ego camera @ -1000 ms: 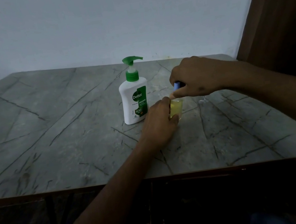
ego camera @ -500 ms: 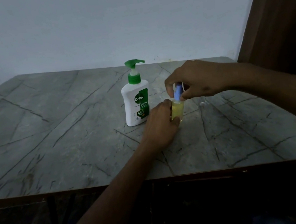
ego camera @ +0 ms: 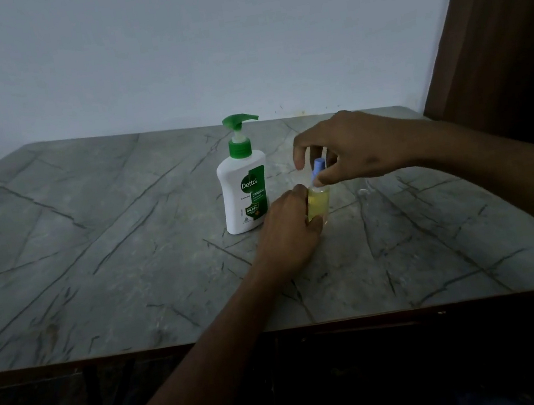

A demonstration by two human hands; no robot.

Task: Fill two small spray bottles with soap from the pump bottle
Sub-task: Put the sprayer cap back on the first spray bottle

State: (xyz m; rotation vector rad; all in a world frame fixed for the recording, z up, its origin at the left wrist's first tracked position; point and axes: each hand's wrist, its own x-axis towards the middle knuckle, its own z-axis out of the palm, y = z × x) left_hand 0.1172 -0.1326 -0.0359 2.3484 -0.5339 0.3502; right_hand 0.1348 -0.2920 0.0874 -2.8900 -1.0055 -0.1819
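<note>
A grey marble-patterned table [ego camera: 94, 262] carries the white pump bottle [ego camera: 245, 193], upright. Just right of the pump bottle, the left hand [ego camera: 289, 233] grips the yellow-filled spray bottle [ego camera: 318, 202] standing on the table, while the right hand [ego camera: 351, 148] pinches its blue cap [ego camera: 318, 167] from above.

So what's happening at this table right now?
A person is working on a small spray bottle holding yellow liquid. The left hand grips its body on the marbled table, while the right hand pinches its blue spray top. The white and green pump bottle stands upright just beside them, untouched.
</note>
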